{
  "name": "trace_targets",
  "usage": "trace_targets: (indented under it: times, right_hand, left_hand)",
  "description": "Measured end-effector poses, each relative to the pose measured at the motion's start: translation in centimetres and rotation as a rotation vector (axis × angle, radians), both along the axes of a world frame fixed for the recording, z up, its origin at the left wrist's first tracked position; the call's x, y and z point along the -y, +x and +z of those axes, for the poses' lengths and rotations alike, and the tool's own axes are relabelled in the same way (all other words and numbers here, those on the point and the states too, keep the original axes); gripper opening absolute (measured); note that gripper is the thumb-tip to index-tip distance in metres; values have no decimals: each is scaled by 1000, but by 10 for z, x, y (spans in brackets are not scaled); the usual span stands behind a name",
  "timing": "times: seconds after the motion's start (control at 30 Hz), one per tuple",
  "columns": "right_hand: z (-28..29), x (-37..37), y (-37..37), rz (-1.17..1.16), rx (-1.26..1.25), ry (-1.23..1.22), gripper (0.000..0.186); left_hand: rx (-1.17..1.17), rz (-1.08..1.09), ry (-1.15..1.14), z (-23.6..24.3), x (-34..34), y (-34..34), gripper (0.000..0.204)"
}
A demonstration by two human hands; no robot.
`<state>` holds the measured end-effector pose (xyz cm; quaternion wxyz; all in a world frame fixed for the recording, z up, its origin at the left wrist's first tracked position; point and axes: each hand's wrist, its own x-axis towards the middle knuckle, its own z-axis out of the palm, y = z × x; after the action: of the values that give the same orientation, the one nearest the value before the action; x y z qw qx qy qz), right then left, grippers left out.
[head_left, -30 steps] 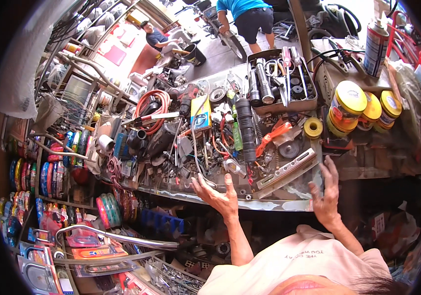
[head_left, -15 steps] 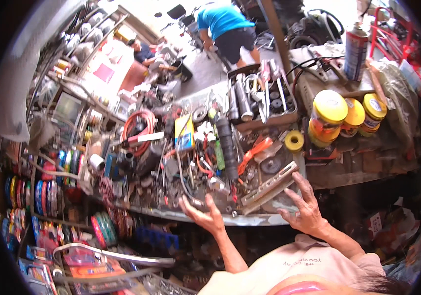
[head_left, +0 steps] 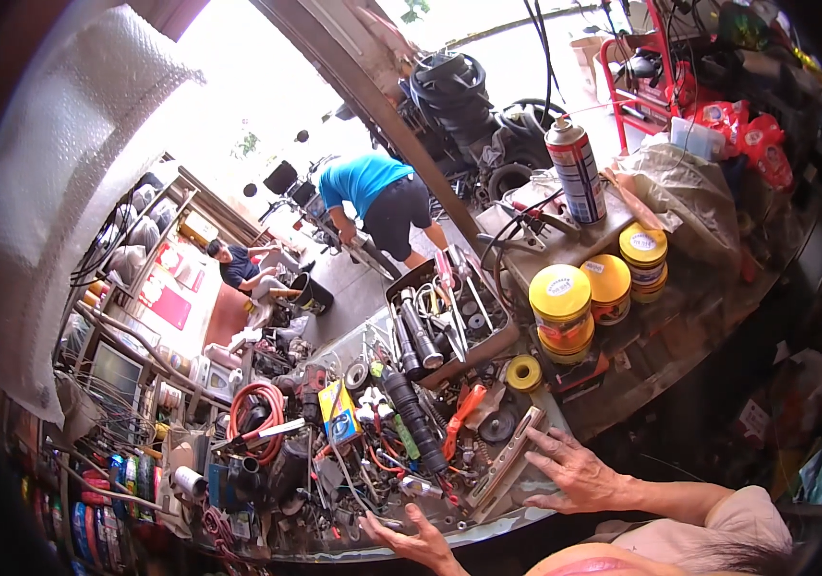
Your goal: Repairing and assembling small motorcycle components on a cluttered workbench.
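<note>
My left hand (head_left: 411,538) is open, palm turned upward, at the bench's front edge (head_left: 339,552), beside a grey cable (head_left: 353,488) among loose small parts. My right hand (head_left: 574,475) is open with bent, spread fingers, reaching onto a long slotted metal bar (head_left: 504,458); its fingertips appear to touch the bar. Around them lie a black ribbed cylinder (head_left: 401,403), an orange plastic piece (head_left: 464,408), a dark pulley (head_left: 497,425), a yellow tape roll (head_left: 524,373) and a yellow-blue pack (head_left: 338,408).
A metal tool box (head_left: 473,346), yellow tubs (head_left: 562,302) and a spray can (head_left: 576,173) stand on the bench. One person (head_left: 373,197) in blue bends at a motorbike; another (head_left: 243,272) sits behind. Bubble wrap (head_left: 75,163) hangs left; stacked tires (head_left: 449,96) stand at the back.
My view has tilted up, showing more of the doorway. My right hand has moved left onto the slotted bar. The person in blue bends lower over the motorbike.
</note>
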<state>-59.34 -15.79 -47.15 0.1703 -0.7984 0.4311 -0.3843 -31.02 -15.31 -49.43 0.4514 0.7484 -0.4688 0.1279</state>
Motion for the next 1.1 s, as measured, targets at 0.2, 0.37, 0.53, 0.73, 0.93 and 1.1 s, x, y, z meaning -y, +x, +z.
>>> trace_targets:
  times: [0.2, 0.37, 0.53, 0.73, 0.93, 1.1]
  right_hand:
    - [1, -8, 1, 41, -8, -25, 62]
    - [-5, -16, -2, -126, 71, -16, 72]
    - [-13, 1, 2, -199, -20, 34, 80]
    - [-11, 6, 2, -155, -80, 41, 82]
    - [-9, 1, 1, -77, -102, 57, 81]
    - [-10, -5, 3, -94, -136, 94, 81]
  left_hand:
    - [16, -74, 16, 8, -12, -5, 70]
    - [52, -15, -48, -3, -16, 3, 63]
    - [97, 85, -118, -6, -3, 4, 56]
    - [40, 57, -79, -5, 8, -1, 60]
    - [77, 43, -61, -5, 1, 1, 56]
    - [69, 81, -32, -5, -6, 3, 56]
